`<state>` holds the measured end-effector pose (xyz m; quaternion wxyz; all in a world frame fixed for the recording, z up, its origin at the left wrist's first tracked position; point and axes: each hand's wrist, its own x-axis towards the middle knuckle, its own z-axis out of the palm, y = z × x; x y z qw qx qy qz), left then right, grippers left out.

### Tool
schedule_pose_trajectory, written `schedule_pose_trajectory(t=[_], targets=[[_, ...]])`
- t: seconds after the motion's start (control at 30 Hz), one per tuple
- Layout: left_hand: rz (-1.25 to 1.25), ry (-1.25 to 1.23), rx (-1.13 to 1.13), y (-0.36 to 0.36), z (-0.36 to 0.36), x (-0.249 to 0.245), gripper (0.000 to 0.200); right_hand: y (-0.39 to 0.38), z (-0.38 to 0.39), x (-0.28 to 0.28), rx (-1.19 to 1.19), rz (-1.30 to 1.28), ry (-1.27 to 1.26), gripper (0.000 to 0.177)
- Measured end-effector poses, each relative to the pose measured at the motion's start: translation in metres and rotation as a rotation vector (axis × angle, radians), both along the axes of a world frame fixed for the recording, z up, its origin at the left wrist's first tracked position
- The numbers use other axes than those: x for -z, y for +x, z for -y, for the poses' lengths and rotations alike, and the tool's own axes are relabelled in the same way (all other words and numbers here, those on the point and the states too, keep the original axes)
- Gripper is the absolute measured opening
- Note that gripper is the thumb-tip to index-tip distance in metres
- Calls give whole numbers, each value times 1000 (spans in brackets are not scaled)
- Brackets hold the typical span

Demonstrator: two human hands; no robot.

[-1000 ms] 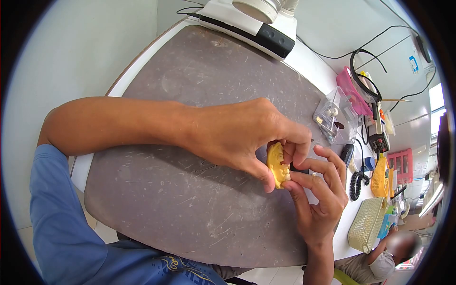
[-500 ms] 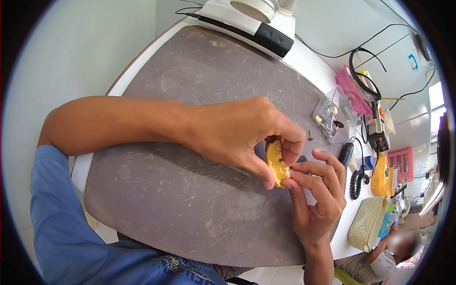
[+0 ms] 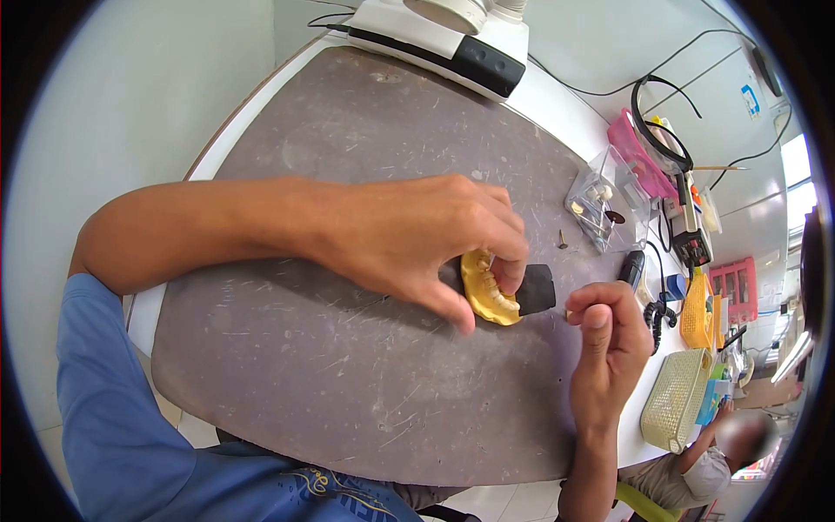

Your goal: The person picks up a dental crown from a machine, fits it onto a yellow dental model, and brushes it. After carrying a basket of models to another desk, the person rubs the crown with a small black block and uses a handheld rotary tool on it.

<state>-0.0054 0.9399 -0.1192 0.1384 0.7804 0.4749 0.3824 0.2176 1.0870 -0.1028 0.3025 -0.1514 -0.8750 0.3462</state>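
Observation:
A yellow dental model (image 3: pixel 489 300) with a curved row of teeth sits on the grey work mat, against a small black pad (image 3: pixel 537 290). My left hand (image 3: pixel 435 235) reaches over it from the left. Its curled fingers are at the teeth, while the thumb stands apart beside the model's near edge, slightly blurred. My right hand (image 3: pixel 609 339) is raised to the right of the pad, thumb and fingers pinched. A tiny pale piece, like a dental crown, shows at its fingertips, mostly hidden by them.
A clear box (image 3: pixel 604 204) of small parts stands at the right, with a small metal bit (image 3: pixel 563 239) nearby. Baskets (image 3: pixel 677 400) line the right edge. A white-and-black device (image 3: pixel 452 56) is at the back. Another person (image 3: pixel 709 474) sits far right.
My right hand has drawn away from the model to the right, pinched on the pale piece. The left thumb has come off the model, which now sits lower and further left.

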Motion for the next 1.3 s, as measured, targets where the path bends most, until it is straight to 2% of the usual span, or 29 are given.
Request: schedule_pose_trajectory(t=[0.1,0.23,0.53,0.77,0.9,1.13,1.3], targets=[[11,11,-83,13,3,1,26,-6,6,1,-99,23,18,39],[13,29,-190,22,4,2,19,-18,10,0,-132,-7,178,25],[88,-9,-199,23,5,2,11,-20,13,2,-168,-9,218,10],[90,-91,-215,23,6,-3,11,-16,14,2,-124,30,199,9],[124,-78,-201,22,5,-1,11,-15,15,-2,-176,13,248,11],[122,-98,-211,20,6,-1,11,-14,8,-3,-202,99,296,30],[124,-84,-210,19,6,-1,10,-15,2,2,-313,177,323,27]])
